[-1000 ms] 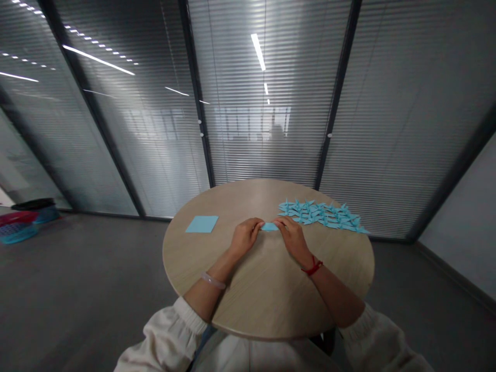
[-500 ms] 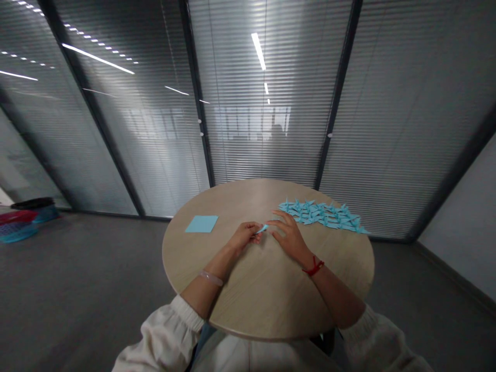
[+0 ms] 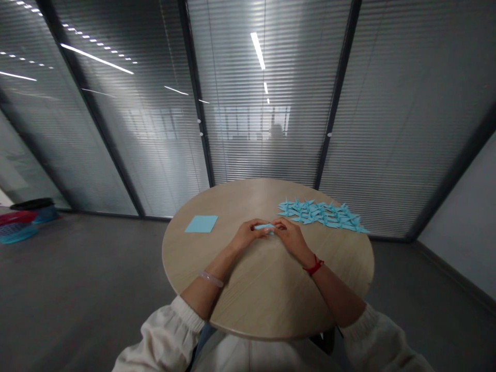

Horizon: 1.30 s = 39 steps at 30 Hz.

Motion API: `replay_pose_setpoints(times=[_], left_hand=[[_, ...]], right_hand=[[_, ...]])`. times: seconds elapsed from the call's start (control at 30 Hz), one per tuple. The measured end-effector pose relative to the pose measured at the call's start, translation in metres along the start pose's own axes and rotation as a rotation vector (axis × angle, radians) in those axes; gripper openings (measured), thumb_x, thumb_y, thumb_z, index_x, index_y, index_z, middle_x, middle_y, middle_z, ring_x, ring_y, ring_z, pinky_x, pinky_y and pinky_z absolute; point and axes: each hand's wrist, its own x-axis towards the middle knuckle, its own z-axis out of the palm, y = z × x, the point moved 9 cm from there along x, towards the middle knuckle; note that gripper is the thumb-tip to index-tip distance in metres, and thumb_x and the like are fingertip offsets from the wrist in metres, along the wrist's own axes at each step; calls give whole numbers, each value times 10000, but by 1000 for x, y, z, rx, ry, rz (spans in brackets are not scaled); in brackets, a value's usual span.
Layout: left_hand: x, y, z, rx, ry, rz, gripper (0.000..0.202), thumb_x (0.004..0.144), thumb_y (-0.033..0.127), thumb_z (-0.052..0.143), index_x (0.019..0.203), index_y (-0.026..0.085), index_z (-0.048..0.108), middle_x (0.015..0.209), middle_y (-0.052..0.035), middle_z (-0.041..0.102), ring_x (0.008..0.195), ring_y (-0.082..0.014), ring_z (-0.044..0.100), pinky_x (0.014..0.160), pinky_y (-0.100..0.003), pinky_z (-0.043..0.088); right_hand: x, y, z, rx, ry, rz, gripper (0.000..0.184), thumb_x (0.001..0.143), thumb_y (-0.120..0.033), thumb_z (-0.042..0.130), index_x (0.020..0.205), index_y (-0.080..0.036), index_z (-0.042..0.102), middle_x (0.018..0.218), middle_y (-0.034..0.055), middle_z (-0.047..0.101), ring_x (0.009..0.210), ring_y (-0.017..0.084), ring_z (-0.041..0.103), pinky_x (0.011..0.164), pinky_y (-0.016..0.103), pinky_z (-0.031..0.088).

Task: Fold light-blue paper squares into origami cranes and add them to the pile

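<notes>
Between my two hands is a small folded piece of blue paper (image 3: 264,226), partly hidden by fingers. My left hand (image 3: 248,233) pinches it from the left. From the right, my right hand (image 3: 289,235) grips its other end, thumb and fingers closed. Both hands are over the middle of the round table. A flat blue paper sheet (image 3: 201,223) lies to the left of my left hand. Beyond my right hand, rows of several folded blue paper cranes (image 3: 321,213) are spread on the table.
The round wooden table (image 3: 271,305) is right in front of my body. Behind it stands a glass partition with blinds (image 3: 263,150). Red and blue plastic baskets (image 3: 17,227) rest on the floor at far left. A white wall (image 3: 465,227) rises at right.
My right hand, open and apart half a second ago, has moved left and closed on the folded paper. The paper now lies flatter between both hands.
</notes>
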Motion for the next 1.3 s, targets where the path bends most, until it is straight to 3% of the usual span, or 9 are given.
replay_pose_setpoints(times=[0.17,0.27,0.57,0.9,1.13,1.3], left_hand=[[-1,-6,-3,38,18,-43,379,597,438,746,784,112,695,704,-48,690,637,-157,631,655,-263,495],[0,-10,-2,28,3,-62,353,608,429,740,771,119,702,704,-50,701,638,-163,642,660,-270,502],[-3,-16,3,-133,-15,-151,370,596,410,759,787,100,700,748,-66,714,706,-171,664,754,-304,518],[-8,-13,3,-367,-20,-216,252,697,265,722,863,78,691,854,-108,713,775,-154,667,832,-278,517],[-7,-11,-1,-341,8,-163,316,675,349,741,825,76,692,844,-102,708,743,-149,658,819,-288,520],[-1,0,-12,-144,84,-10,372,648,413,736,837,94,703,815,-73,709,710,-159,649,759,-298,524]], right_hand=[[1,-7,-3,-71,29,-52,121,798,-273,575,851,-191,647,801,32,670,735,157,623,676,275,494],[1,-17,-5,-126,39,-134,123,793,-240,588,878,-195,663,886,56,658,803,166,604,697,283,492],[-4,-39,-7,-199,51,-252,126,828,-192,561,831,-202,687,798,46,659,787,178,597,746,314,477],[-7,-41,0,-252,-69,-385,306,845,-113,500,1061,-256,664,954,58,652,912,180,588,818,340,497],[-8,-47,1,-262,-83,-380,311,852,-104,483,1055,-254,665,995,58,657,946,178,588,858,351,488],[-3,-40,-10,-113,32,-208,285,877,-206,490,1137,-221,604,1028,60,665,923,164,617,854,333,490]])
